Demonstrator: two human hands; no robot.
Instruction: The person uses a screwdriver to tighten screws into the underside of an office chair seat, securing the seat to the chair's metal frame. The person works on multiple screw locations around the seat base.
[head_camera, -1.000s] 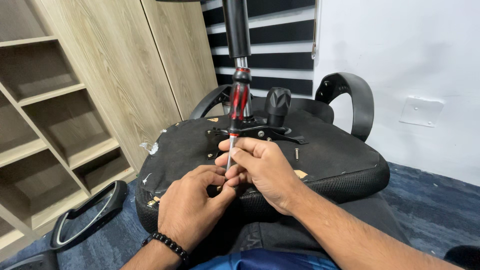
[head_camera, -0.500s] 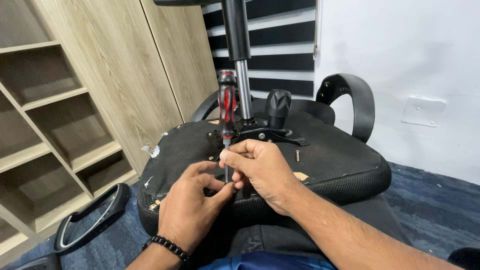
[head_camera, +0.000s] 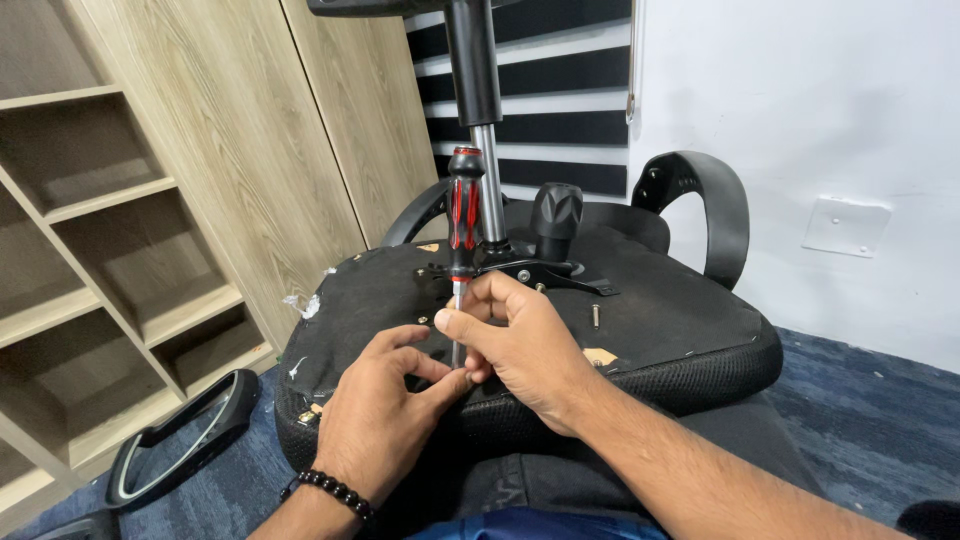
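While my head camera looks down over my lap, I see an upturned office chair seat (head_camera: 650, 330) resting against my knees, its black underside facing me. My right hand (head_camera: 520, 345) is closed around the metal shaft of a screwdriver (head_camera: 462, 225), thumb and fingers pinching it low down, so the red and black handle stands upright above my knuckles, just in front of the chair's gas column (head_camera: 478, 110). My left hand (head_camera: 385, 420) is curled beside it, the thumb and forefinger pressed together at the lower end of the shaft where it meets the seat; whether they pinch a screw or only steady the tip I cannot tell, since my fingers hide that spot. A bead bracelet (head_camera: 330, 492) circles my left wrist. Just beyond my right hand sits the black metal mechanism plate (head_camera: 545, 272) with a knobbed lever (head_camera: 556, 215) rising from it, and a loose screw (head_camera: 596, 316) stands on the seat base a little to the right of that plate. One armrest (head_camera: 705, 205) curves up at the far right of the seat, while another detached armrest (head_camera: 180, 440) lies on the blue carpet near the wooden shelving (head_camera: 120, 250) at my left
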